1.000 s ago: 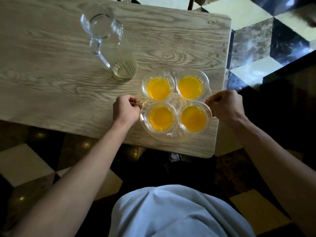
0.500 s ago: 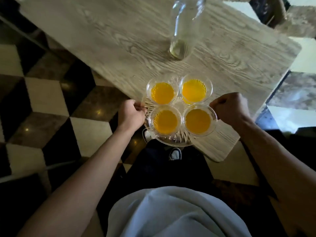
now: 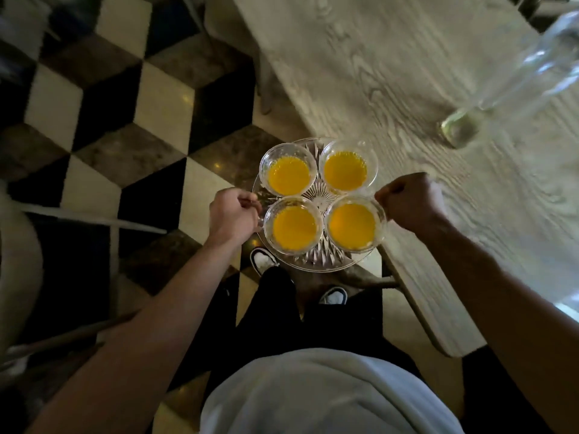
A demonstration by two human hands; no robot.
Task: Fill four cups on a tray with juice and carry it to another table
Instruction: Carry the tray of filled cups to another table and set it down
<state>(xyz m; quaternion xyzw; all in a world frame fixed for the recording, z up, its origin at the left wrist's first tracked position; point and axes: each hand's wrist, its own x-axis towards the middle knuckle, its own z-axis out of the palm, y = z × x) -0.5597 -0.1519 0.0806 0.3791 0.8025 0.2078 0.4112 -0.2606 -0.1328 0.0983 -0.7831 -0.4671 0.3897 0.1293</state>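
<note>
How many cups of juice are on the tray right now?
4, in a two-by-two cluster on the glass tray: far left cup, far right cup, near left cup, near right cup. All hold orange juice; none looks hidden.

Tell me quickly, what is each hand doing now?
Left hand: closed grip on the glass tray, at its left edge.
Right hand: closed grip on the tray's right edge.

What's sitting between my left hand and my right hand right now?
In the head view, the glass tray with four juice cups; the two nearer cups lie directly between the hands.
</note>
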